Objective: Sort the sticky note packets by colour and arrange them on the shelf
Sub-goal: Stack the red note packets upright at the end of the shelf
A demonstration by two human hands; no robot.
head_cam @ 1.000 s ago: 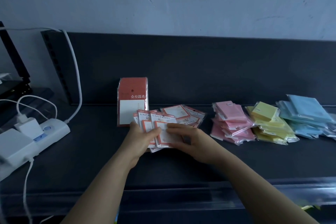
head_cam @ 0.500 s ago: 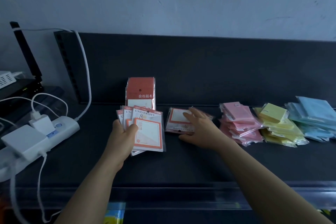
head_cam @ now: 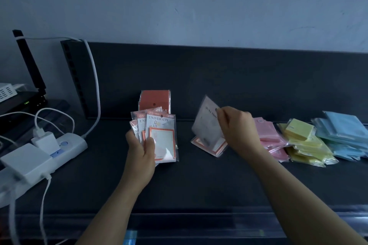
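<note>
Left hand: your left hand [head_cam: 141,153] grips a fan of orange-framed packets [head_cam: 161,137], thumb curled across the front one, which is printed "UNIVERSITY".
Right hand: your right hand [head_cam: 237,127] pinches a single packet [head_cam: 207,123] by its top corner. It hangs tilted above the shelf with its pale back towards you.
Beneath it: another orange-framed packet [head_cam: 209,147] lies flat on the shelf.
Make: the packets are thin rectangles in glossy clear sleeves that catch the light.
Back row: an orange packet stack [head_cam: 155,100] stands upright against the back panel, just behind your fan.
Sorted piles: the pink pile [head_cam: 268,133], yellow pile [head_cam: 304,143] and blue pile [head_cam: 342,133] sit loosely heaped side by side on your right.
Shelf: the shelf [head_cam: 199,181] is matte and dark, with a clear plastic lip [head_cam: 199,219] along its front edge.
Room: there is bare shelf between your hands and in front of them. A white power strip [head_cam: 59,149] and cables crowd the left end.
Change: half a second ago your right hand lay flat on the packets on the shelf; it has since lifted one. Your left hand's fan has stayed put.
</note>
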